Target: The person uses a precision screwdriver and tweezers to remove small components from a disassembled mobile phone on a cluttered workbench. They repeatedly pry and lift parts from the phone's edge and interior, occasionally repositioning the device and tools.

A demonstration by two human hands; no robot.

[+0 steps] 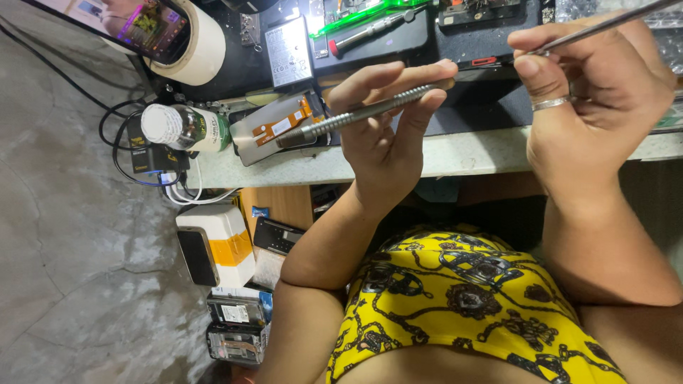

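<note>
Left hand (pixel 388 135) pinching ridged metal handle (pixel 356 116)

Thin tool (pixel 605 25) (tip) cut off.

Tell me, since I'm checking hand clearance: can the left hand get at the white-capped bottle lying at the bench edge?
Probably not right away. The left hand is closed on a knurled metal tool. The white-capped bottle lies beyond the tool's tip, with nothing between them.

Open air between raised hands and bench edge (pixel 455 153); cluttered bench beyond, bottle (pixel 181 128) at left.
</note>
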